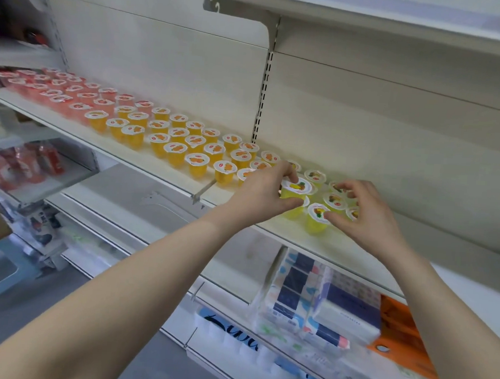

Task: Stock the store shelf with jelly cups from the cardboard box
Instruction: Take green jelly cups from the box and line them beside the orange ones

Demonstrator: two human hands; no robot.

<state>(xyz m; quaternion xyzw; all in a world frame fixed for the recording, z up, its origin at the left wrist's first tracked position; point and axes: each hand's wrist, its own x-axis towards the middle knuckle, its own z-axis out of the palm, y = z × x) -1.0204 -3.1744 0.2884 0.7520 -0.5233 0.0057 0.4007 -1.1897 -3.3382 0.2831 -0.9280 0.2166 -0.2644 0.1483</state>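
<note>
Forearms [124,281] stretch up to the shelf [144,159]; left hand [265,190] pinches a yellow jelly cup [295,189], right hand [369,218] curls among neighbouring cups [314,225], grip unclear

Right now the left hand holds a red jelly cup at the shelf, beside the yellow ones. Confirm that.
Wrong on colour: the head view shows the left hand holding a yellow jelly cup; the red cups sit far left.

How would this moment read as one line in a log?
task: stocking shelf | left hand: grips yellow jelly cup | right hand: curled over shelved yellow cups, grip unclear
</note>
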